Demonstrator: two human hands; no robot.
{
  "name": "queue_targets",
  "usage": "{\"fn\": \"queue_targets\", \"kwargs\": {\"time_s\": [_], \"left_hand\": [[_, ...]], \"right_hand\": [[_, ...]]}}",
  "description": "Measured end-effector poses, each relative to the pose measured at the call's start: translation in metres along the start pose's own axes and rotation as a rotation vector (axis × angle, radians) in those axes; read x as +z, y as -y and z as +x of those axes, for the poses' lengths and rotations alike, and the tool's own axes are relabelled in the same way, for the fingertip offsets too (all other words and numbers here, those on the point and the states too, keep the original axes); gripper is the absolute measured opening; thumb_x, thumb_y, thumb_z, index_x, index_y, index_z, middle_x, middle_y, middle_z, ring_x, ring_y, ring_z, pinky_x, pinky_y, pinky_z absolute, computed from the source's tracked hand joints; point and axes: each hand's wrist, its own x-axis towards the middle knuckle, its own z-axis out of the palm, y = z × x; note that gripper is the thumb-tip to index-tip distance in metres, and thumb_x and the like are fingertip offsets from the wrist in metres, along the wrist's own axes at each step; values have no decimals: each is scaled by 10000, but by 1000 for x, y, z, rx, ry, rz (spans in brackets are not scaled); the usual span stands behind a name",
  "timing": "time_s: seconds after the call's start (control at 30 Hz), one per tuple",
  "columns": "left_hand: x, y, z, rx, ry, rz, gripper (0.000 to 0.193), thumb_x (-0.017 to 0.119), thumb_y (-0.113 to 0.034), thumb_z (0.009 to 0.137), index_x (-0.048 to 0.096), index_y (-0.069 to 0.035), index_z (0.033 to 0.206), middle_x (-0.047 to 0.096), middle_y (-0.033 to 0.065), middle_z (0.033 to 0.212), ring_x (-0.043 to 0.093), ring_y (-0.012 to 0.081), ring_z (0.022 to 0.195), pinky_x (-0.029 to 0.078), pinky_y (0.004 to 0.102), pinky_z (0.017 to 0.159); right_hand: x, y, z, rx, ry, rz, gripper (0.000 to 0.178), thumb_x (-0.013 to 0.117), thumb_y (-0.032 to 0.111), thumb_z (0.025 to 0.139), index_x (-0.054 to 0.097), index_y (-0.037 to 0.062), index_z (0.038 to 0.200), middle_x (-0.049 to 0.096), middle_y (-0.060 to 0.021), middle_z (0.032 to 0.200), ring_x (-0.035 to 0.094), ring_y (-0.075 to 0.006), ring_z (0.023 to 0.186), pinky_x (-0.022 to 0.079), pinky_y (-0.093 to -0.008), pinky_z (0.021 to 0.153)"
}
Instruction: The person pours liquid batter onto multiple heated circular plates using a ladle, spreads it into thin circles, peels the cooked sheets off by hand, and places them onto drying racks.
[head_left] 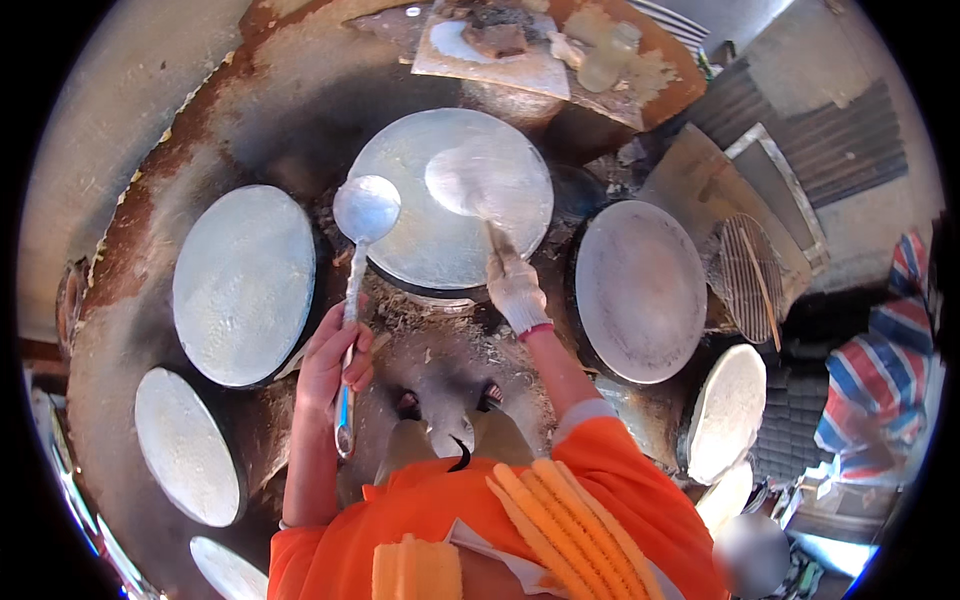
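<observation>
My left hand [332,358] is closed round the handle of a large metal ladle [367,208]. Its round bowl is held up over the near left rim of the central round griddle [450,250], apart from or touching it I cannot tell. A pale layer covers that griddle. My right hand [516,292], in a white work glove with a dark red cuff, grips the handle of a pale, round-ended tool [465,180]. Motion smears this tool over the griddle's middle, so its exact kind does not show.
More round griddles flank me: a whitish one [244,285] and another [188,447] at left, a greyish one [641,292] and a thick white-topped one [728,412] at right. A wire rack [750,275] lies at far right. A cluttered board [490,70] stands behind the central griddle.
</observation>
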Motion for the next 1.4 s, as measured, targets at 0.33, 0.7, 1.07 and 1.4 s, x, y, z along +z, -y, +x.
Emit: {"fn": "queue_targets", "kwargs": {"time_s": [0.33, 0.7, 1.07, 1.4], "left_hand": [[10, -73, 172, 39, -2, 468, 165, 462, -100, 858, 434, -9, 993, 478, 48, 625, 393, 95, 374, 360, 263, 376], [-16, -35, 95, -45, 84, 808, 112, 465, -151, 874, 417, -54, 902, 472, 53, 632, 403, 111, 388, 352, 285, 360], [-43, -1, 68, -176, 516, -829, 327, 303, -112, 954, 345, 82, 1215, 400, 43, 696, 354, 69, 399, 317, 207, 364], [20, 0, 66, 40, 546, -241, 314, 514, -84, 848, 463, -12, 1149, 452, -11, 658, 372, 29, 431, 366, 188, 406]], "right_hand": [[-71, 52, -30, 9, 423, -232, 385, 461, 172, 897, 457, 124, 1279, 507, -130, 1252, 530, -241, 1104, 426, -328, 897], [52, -21, -69, 20, -202, 362, 359, 433, 135, 924, 437, -3, 1255, 585, -35, 1022, 538, -133, 888, 454, -247, 745], [21, -3, -36, -78, 160, 20, 448, 470, 167, 884, 392, 120, 1323, 597, -100, 985, 574, -235, 797, 471, -329, 708], [-34, -6, -61, -316, 150, -843, 419, 449, 224, 902, 453, -29, 1236, 476, -185, 1247, 471, -258, 1125, 355, -343, 956]]}}
